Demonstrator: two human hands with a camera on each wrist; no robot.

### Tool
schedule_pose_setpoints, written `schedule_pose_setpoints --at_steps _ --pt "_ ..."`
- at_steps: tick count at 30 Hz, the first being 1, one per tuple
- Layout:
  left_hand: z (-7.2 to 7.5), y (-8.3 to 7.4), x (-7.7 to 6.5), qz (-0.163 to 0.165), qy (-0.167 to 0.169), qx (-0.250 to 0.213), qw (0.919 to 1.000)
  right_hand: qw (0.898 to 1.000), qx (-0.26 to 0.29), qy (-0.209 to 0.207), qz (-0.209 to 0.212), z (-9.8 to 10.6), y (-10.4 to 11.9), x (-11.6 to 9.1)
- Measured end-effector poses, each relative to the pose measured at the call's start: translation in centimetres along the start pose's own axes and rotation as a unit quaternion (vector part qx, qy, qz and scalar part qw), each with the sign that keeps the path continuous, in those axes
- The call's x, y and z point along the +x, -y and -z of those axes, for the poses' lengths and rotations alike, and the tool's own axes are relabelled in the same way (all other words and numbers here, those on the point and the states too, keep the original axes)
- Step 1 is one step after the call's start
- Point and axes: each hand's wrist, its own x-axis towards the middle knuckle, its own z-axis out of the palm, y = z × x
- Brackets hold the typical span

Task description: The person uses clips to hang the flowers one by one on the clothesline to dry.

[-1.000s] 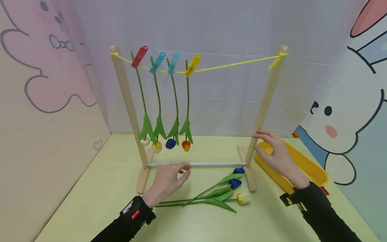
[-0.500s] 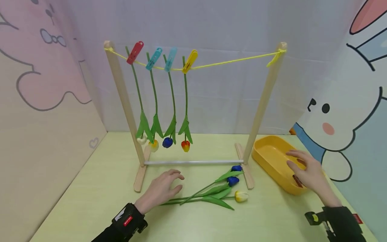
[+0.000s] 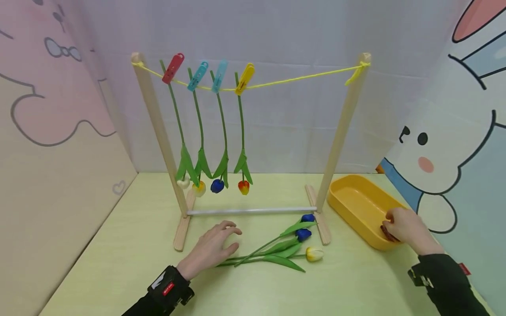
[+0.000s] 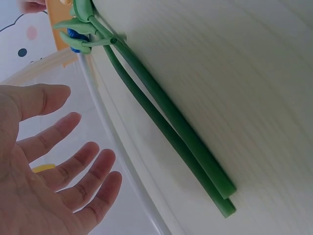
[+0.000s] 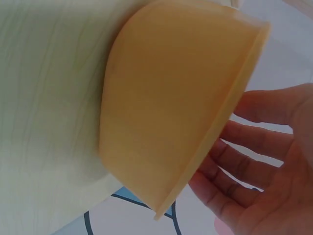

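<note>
My right hand (image 3: 411, 230) reaches down into the near end of the yellow tray (image 3: 356, 219), its fingers bent beside a small dark reddish-brown object (image 3: 389, 234). In the right wrist view the fingertips dip behind the tray wall (image 5: 166, 98), so I cannot tell whether they pinch anything. My left hand (image 3: 209, 252) hovers with loosely bent, spread fingers by the stem ends of three loose tulips. Two have blue heads (image 3: 303, 235) and one a pale yellow head (image 3: 314, 253). The left wrist view shows the green stems (image 4: 161, 115) apart from the fingers.
A wooden frame (image 3: 343, 131) stands behind the hands, with a yellow string (image 3: 292, 81) across its posts. Several tulips hang head down from it at the left, held by red (image 3: 173, 68), blue (image 3: 197, 76) and yellow (image 3: 245, 79) clothespins. A pale rod (image 3: 253, 211) joins the frame's feet.
My right hand has moved from beside the right post to the right and down into the tray, its fingers bending. My left hand has drawn slightly back left and its fingers have opened.
</note>
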Motion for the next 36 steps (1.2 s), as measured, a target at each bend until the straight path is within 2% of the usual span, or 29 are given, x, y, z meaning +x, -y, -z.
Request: schedule_pose_setpoints --at_steps 2,8,11,20,27,36 --pt "0.0 -0.1 0.0 -0.005 0.002 -0.002 1.0000 0.999 -0.019 0.026 -0.006 -0.2 -0.3 0.2" --pt "-0.2 0.0 -0.2 -0.006 0.009 -0.006 0.9999 0.993 -0.099 0.067 -0.014 -0.9 -0.9 0.5" --pt "-0.3 0.0 -0.3 -0.005 0.014 -0.006 0.9999 0.989 -0.118 0.088 -0.029 -1.0 -1.0 0.6" --pt "-0.4 0.2 -0.4 -0.003 0.015 -0.009 0.9998 0.987 -0.125 0.095 -0.046 -1.3 -1.2 0.5" --pt "-0.6 0.2 -0.5 -0.004 0.022 -0.008 0.9997 0.985 -0.114 0.112 -0.060 -1.7 -1.2 0.3" --pt "-0.6 0.3 -0.7 -0.007 0.023 -0.002 0.9997 0.987 -0.094 0.107 -0.070 -1.6 -0.7 0.6"
